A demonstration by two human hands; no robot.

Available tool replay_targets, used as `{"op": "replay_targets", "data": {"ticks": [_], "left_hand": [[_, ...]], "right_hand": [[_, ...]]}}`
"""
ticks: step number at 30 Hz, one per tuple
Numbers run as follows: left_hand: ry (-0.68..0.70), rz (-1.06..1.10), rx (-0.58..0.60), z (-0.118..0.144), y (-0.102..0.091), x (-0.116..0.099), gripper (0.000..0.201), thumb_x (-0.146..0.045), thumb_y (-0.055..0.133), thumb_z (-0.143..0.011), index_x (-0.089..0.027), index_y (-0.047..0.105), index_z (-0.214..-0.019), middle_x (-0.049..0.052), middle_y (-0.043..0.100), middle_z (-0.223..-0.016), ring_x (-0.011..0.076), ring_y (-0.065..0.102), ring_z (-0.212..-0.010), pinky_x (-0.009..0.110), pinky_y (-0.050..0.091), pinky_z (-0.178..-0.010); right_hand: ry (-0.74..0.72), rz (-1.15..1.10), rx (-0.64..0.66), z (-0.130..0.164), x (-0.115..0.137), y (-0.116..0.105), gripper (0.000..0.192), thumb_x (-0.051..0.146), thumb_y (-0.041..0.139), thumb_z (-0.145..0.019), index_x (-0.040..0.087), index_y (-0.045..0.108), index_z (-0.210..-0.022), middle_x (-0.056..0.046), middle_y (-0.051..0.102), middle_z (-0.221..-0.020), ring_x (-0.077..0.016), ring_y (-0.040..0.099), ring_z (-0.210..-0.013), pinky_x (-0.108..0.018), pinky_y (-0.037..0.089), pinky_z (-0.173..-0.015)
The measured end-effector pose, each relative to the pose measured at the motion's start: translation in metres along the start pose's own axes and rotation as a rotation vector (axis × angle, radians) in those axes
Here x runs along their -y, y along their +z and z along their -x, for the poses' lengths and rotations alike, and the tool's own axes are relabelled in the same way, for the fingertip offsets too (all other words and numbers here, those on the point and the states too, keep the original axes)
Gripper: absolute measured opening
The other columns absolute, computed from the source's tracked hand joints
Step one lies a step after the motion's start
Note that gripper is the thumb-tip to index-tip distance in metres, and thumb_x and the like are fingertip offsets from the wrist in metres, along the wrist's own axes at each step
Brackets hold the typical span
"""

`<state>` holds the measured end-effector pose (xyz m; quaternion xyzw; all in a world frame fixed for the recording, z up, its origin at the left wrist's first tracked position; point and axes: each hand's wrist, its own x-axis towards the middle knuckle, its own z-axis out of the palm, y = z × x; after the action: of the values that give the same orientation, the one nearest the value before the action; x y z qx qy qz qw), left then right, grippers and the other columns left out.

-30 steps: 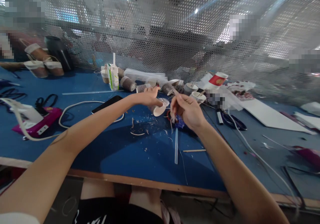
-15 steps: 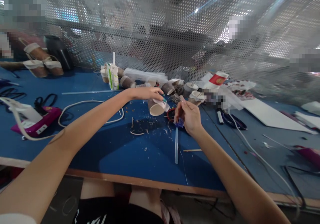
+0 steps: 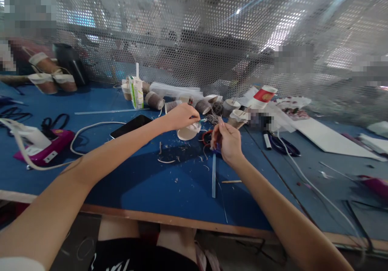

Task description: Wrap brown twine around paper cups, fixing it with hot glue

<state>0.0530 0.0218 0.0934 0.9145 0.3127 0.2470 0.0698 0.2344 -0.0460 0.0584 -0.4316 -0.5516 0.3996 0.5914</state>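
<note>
My left hand [image 3: 183, 117] is closed at a small paper cup [image 3: 187, 133] lying on its side, its open mouth toward me. The fingers pinch near its rim, where whitish material shows. To the right, my right hand [image 3: 227, 139] is held up with thumb and fingers pressed together. A small pale bit shows at its fingertips, too small to name. Partly hidden below this hand are a blue-purple object [image 3: 216, 150] and an orange-red ring-like item [image 3: 207, 137]. A clear strip [image 3: 214, 178] and a thin wooden stick [image 3: 231, 181] lie nearer to me.
Twine-wrapped cups [image 3: 154, 100], a drink carton [image 3: 137, 93] and a red-and-white cup [image 3: 264, 96] line the back. A dark phone [image 3: 133, 125] lies by my left forearm. A magenta power strip [image 3: 45, 148] with a white cable sits left. A white board [image 3: 330, 139] lies right.
My left hand has shifted slightly, its fingers drawn from the cup's side to a pinch near the rim. The left forearm uncovers the phone. My right hand has barely moved.
</note>
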Motion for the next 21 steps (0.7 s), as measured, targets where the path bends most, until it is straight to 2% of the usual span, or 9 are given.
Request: {"op": "replay_targets", "data": {"ticks": [3,6,7,10,12,15,18,21], "left_hand": [[0.002,0.016,0.029,0.002,-0.003,0.000,0.025,-0.029,0.063,-0.085,-0.016,0.075,-0.102,0.008,0.078,-0.100,0.0193,0.071,-0.087,0.028,0.051,-0.077],[0.055,-0.060,0.139,0.003,-0.002,-0.003,0.055,-0.028,0.082,-0.065,-0.019,0.069,-0.118,0.008,0.072,-0.123,0.0242,0.069,-0.106,0.029,0.051,-0.086],[0.067,-0.097,0.162,0.003,-0.001,-0.003,0.054,-0.025,0.082,-0.065,-0.021,0.069,-0.117,0.007,0.071,-0.126,0.0254,0.068,-0.111,0.030,0.051,-0.089],[0.072,-0.134,0.188,0.001,0.003,-0.005,0.024,-0.021,0.067,-0.081,-0.023,0.076,-0.103,0.005,0.074,-0.119,0.0239,0.069,-0.111,0.031,0.050,-0.091],[0.062,-0.084,0.143,0.000,0.005,-0.003,0.020,-0.020,0.060,-0.087,-0.023,0.077,-0.097,0.004,0.078,-0.110,0.0211,0.071,-0.106,0.029,0.050,-0.089],[0.007,0.034,-0.034,0.000,0.005,0.001,0.018,-0.019,0.058,-0.088,-0.019,0.076,-0.093,0.005,0.079,-0.096,0.0180,0.072,-0.091,0.027,0.050,-0.084],[-0.090,0.126,-0.195,0.000,0.006,0.005,0.015,-0.018,0.057,-0.088,-0.016,0.072,-0.089,0.005,0.077,-0.087,0.0166,0.070,-0.082,0.027,0.050,-0.078],[-0.176,0.210,-0.266,-0.004,0.007,0.010,0.013,-0.017,0.055,-0.088,-0.015,0.068,-0.085,0.004,0.075,-0.083,0.0157,0.069,-0.079,0.026,0.051,-0.076]], "right_hand": [[-0.028,0.004,-0.013,0.002,0.000,0.001,0.051,0.068,0.069,-0.071,0.021,0.051,-0.059,0.005,0.049,-0.040,-0.0081,0.041,-0.028,-0.022,0.033,-0.026],[-0.067,0.009,-0.033,0.003,-0.001,0.002,0.052,0.069,0.066,-0.073,0.022,0.050,-0.059,0.006,0.049,-0.040,-0.0078,0.041,-0.028,-0.022,0.034,-0.027],[-0.073,0.013,-0.036,0.003,-0.001,0.002,0.052,0.069,0.066,-0.073,0.022,0.050,-0.059,0.006,0.049,-0.040,-0.0078,0.041,-0.028,-0.022,0.034,-0.027],[-0.060,0.020,-0.042,0.003,-0.002,0.002,0.052,0.070,0.066,-0.072,0.022,0.051,-0.060,0.006,0.049,-0.041,-0.0083,0.042,-0.028,-0.022,0.035,-0.027],[-0.051,0.035,-0.040,0.003,-0.002,0.002,0.052,0.071,0.065,-0.072,0.022,0.051,-0.059,0.005,0.050,-0.041,-0.0087,0.042,-0.029,-0.023,0.036,-0.029],[-0.074,0.125,0.014,0.005,-0.003,0.002,0.056,0.074,0.060,-0.074,0.023,0.048,-0.058,0.002,0.056,-0.045,-0.0114,0.050,-0.036,-0.024,0.041,-0.035],[-0.111,0.329,0.165,0.010,-0.003,0.003,0.056,0.075,0.053,-0.079,0.023,0.049,-0.060,-0.001,0.061,-0.051,-0.0147,0.058,-0.045,-0.026,0.047,-0.044],[-0.131,0.539,0.311,0.015,-0.005,0.005,0.052,0.065,0.044,-0.090,0.023,0.045,-0.059,0.003,0.052,-0.044,-0.0128,0.051,-0.039,-0.025,0.040,-0.044]]}}
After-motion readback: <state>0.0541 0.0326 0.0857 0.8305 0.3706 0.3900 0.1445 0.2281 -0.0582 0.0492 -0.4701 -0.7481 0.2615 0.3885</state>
